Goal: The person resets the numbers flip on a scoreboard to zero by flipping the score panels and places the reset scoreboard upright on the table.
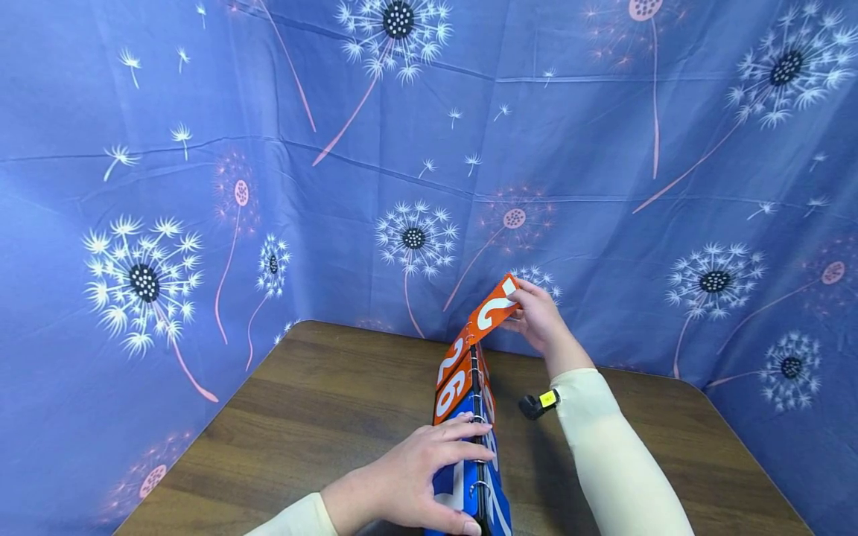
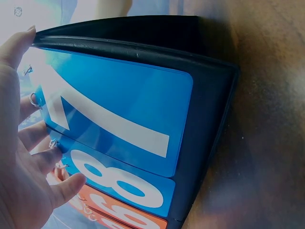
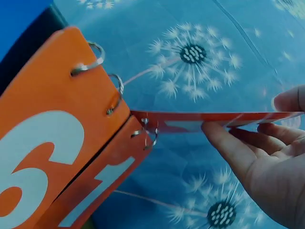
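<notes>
A flip scoreboard (image 2: 209, 76) with a black frame stands tent-like on the table, its number cards hung on metal rings along the top. My right hand (image 1: 536, 316) pinches an orange number card (image 1: 492, 311) near its free end, thumb on one face and fingers on the other. The card is raised at the far end, still on its rings. Over the near end of the scoreboard rests my left hand (image 1: 429, 461), fingers across the top edge beside the rings, thumb at the near corner. Below it hang blue cards with a 1 (image 2: 109, 119) and an 8 (image 2: 119, 183).
The scoreboard stands on a brown wood-grain table (image 1: 322, 387). Behind and to the left hangs a blue cloth (image 1: 335, 223) printed with dandelions. A small black device with a yellow label (image 1: 539, 403) is at my right wrist.
</notes>
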`<state>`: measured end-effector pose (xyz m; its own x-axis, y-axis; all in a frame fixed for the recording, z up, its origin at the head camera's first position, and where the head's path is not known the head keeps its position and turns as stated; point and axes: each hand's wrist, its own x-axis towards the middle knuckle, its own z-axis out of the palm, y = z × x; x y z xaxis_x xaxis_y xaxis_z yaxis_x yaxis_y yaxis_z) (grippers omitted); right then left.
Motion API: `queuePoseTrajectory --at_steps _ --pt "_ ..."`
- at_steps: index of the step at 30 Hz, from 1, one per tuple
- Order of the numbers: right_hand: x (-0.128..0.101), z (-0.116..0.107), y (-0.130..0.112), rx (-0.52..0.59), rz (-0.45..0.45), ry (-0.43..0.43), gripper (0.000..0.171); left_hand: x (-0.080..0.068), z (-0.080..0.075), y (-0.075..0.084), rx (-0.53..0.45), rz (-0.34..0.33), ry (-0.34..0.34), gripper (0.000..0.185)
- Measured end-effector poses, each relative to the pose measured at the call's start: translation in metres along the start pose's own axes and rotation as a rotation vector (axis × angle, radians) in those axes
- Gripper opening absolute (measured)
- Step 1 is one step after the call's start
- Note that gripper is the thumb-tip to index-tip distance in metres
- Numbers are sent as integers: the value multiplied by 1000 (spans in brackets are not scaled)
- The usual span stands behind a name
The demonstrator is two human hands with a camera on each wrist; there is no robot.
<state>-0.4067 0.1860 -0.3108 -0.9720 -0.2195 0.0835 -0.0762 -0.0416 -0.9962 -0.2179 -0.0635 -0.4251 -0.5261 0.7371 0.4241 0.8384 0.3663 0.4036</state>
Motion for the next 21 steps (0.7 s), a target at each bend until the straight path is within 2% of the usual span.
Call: queuePoseTrajectory --at_steps 6,9,12,21 --pt "2 25 -1 -237 -168 28 56 1 0 1 28 37 26 72" --pt "5 36 2 -337 -238 12 56 1 -1 1 9 20 8 71" --pt "6 44 6 -484 -281 -13 58 1 -2 1 -11 5 -14 70" --pt "12 52 19 -900 -313 -204 58 1 -3 0 -60 -9 -43 68"
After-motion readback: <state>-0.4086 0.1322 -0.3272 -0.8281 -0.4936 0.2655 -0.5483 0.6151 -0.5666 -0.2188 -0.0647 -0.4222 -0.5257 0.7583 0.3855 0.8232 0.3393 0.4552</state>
